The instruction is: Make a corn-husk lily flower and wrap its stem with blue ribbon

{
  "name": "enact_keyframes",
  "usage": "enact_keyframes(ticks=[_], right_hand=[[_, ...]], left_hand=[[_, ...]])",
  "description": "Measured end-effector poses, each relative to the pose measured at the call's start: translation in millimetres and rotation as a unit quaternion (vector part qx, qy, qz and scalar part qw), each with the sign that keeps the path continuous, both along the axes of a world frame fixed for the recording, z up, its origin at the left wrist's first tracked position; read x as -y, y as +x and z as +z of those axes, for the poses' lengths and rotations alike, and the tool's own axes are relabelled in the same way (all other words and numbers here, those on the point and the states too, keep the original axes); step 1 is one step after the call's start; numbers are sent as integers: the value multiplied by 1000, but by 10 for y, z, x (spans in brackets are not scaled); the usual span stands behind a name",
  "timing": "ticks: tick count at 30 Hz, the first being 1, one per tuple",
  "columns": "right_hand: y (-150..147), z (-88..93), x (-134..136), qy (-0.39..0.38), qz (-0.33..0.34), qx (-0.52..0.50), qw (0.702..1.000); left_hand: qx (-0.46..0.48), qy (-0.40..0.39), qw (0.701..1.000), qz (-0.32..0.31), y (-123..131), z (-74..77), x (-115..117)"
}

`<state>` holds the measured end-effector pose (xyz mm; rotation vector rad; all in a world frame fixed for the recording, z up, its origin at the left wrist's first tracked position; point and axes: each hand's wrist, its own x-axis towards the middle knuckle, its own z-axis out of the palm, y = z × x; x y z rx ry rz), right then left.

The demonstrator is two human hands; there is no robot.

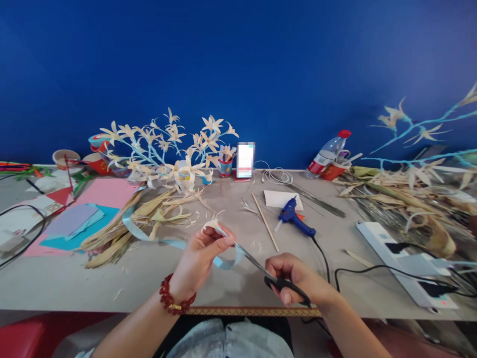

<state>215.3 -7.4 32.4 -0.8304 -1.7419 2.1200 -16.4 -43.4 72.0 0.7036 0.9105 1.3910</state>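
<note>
The left hand (203, 256) pinches a small pale flower (213, 224) by its stem, with the thumb and fingers pressed together. The flower is in front of the person, just above the table (149, 286), and its petals poke up past the fingertips. A light blue ribbon (174, 243) runs behind this hand and comes out on the other side in a loop. A red bead bracelet (174, 298) goes around the left wrist.

The right hand (296, 276) holds scissors (275, 283) with its fingers curled around the black handles. The blades point at the left fingertips, close by the ribbon. I cannot tell if they touch it.

Past the right hand, a blue glue gun (292, 216) lies on its side, partly over a white card (272, 199). A thin wooden stick (265, 222) lies to the left of it. Dry leaves (122, 233) lie in a pile to the left, next to pink paper (108, 191). Behind them stands a big bunch of pale flowers (174, 133) on blue stems. A bottle (328, 154) with a red cap leans at the back, and a white power strip (387, 263) lies on the right.
</note>
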Motion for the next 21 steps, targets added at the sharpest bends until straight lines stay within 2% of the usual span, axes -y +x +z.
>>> enact_keyframes(ticks=[4,10,21], right_hand=[[0,-10,-2,10,-3,6,1000],[-3,-13,-7,82,-21,13,996],[-35,-59,-23,151,-47,13,987]], left_hand=[[-10,6,1000,-5,-1,10,10],[-18,12,1000,-9,3,10,10],[-13,16,1000,-1,1,-20,-13]])
